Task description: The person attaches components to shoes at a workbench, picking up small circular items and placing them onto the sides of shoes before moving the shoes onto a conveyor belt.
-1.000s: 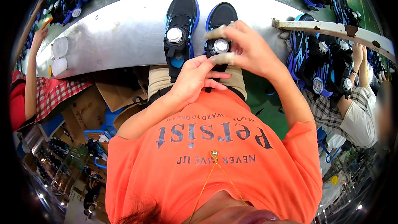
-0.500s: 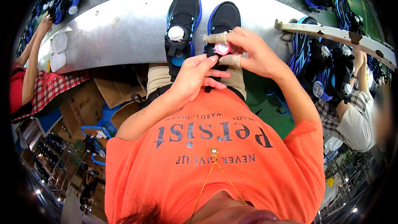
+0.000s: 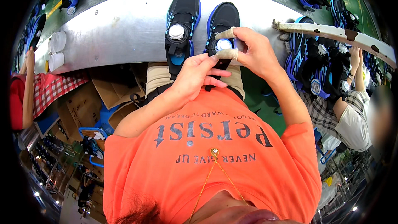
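Two black sneakers with blue soles lie side by side in front of me, toes pointing away. The left sneaker (image 3: 185, 10) has a white round dial (image 3: 176, 32) on its laces; neither hand touches it. On the right sneaker (image 3: 224, 14), a bluish-white round dial (image 3: 224, 45) sits between the thumb and index finger of my right hand (image 3: 258, 52), both in beige finger covers. At that shoe's opening is my left hand (image 3: 195, 72), thumb and index finger closed at the tongue, other fingers stretched out. What lies under the left fingertips is mostly hidden.
The sneakers rest on a curved metal bench (image 3: 124, 20) with two clear plastic cups (image 3: 57, 49) at its left end. A chipped white bar (image 3: 331, 31) crosses at right, over more sneakers (image 3: 319, 64). Co-workers sit on both sides; cardboard boxes (image 3: 78, 108) stand at lower left.
The right fingers have shifted to either side of the dial, which looked pink before and now looks bluish white. My left hand stays put. At far left, a co-worker's hands have moved.
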`<state>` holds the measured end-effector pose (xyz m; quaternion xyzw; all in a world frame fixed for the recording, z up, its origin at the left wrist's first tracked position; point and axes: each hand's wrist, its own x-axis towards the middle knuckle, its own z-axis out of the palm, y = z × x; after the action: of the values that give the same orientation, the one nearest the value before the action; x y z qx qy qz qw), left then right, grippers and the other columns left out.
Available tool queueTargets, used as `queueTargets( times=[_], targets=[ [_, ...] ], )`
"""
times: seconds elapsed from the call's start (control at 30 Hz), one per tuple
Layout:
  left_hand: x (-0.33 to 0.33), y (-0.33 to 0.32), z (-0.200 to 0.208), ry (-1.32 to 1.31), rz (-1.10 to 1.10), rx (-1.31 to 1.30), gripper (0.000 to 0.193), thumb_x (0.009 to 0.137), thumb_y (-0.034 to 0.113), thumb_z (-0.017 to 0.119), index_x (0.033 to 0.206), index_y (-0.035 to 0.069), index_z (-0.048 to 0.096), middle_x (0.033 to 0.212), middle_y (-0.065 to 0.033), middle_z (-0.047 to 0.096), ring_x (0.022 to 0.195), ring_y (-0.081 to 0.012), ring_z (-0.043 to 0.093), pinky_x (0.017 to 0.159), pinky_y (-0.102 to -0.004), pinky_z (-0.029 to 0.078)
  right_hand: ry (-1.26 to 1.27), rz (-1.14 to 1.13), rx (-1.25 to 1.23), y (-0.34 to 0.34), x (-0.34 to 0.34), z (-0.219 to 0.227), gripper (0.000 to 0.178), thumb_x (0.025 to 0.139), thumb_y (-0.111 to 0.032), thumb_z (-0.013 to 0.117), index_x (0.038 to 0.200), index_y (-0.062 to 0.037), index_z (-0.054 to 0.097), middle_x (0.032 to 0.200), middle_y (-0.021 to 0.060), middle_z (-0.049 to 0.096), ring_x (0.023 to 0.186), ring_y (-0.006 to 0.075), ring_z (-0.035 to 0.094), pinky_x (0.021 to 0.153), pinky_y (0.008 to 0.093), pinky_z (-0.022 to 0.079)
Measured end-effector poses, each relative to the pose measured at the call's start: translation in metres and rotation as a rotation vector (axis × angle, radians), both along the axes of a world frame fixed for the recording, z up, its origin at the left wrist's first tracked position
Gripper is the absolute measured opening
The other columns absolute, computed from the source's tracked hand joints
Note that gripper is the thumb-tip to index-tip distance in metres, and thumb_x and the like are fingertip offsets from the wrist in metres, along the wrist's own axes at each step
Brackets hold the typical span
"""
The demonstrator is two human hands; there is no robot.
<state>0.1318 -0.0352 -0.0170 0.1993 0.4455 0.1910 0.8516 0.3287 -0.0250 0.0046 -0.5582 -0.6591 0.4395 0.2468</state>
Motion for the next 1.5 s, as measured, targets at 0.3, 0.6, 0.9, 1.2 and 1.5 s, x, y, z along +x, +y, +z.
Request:
queueTargets(
  times=[0.3,0.6,0.9,1.2,1.5],
  targets=[
    [0.001,0.001,0.007,-0.033,-0.022,0.023,0.026,0.099,0.019,0.049,0.113,-0.002,0.054,0.113,-0.0139,0.060,0.098,-0.0258,0.065,0.074,-0.0347,0.058,-0.013,-0.038,0.020,-0.006,-0.004,-0.014,0.035,0.079,-0.019,0.072,0.113,-0.0120,0.066,0.084,0.0108,0.059,0.079,0.0268,0.057,0.075,0.0345,0.048],
    [-0.019,0.007,0.005,0.821,-0.797,1.536,0.030,0.089,0.034,0.059,0.102,0.009,0.068,0.090,-0.0175,0.062,0.081,-0.0380,0.056,0.076,-0.0424,0.049,-0.405,-0.120,0.483,0.142,0.008,-0.016,0.054,0.078,-0.051,0.069,0.125,-0.0243,0.060,0.095,0.0175,0.056,0.093,0.0349,0.055,0.083,0.0422,0.043],
    [-0.063,0.117,0.018,0.951,-0.769,1.804,0.021,0.085,0.022,0.057,0.071,0.007,0.060,0.064,-0.0110,0.060,0.062,-0.0313,0.062,0.053,-0.0448,0.049,-0.801,-0.253,0.735,0.246,0.028,-0.114,0.038,0.073,-0.051,0.070,0.099,-0.0228,0.067,0.090,0.0138,0.058,0.089,0.0327,0.057,0.083,0.0472,0.040],
    [-0.122,0.345,0.007,1.762,-0.235,1.688,0.020,0.082,0.023,0.063,0.094,0.008,0.070,0.090,-0.0137,0.064,0.090,-0.0331,0.061,0.078,-0.0442,0.050,-0.537,-0.230,0.606,0.192,0.071,-0.066,0.040,0.076,-0.019,0.072,0.115,-0.0171,0.064,0.112,0.0163,0.054,0.104,0.0364,0.052,0.091,0.0450,0.041],
    [-0.028,0.385,-0.040,1.584,-1.001,1.356,0.063,0.062,0.048,0.081,0.119,0.027,0.065,0.130,-0.0181,0.048,0.124,-0.0387,0.040,0.097,-0.0548,0.036,-0.300,-0.139,0.271,0.090,0.043,-0.040,0.026,0.082,-0.011,0.067,0.109,-0.0086,0.066,0.102,0.0170,0.057,0.093,0.0354,0.056,0.083,0.0394,0.046]
  ],
)
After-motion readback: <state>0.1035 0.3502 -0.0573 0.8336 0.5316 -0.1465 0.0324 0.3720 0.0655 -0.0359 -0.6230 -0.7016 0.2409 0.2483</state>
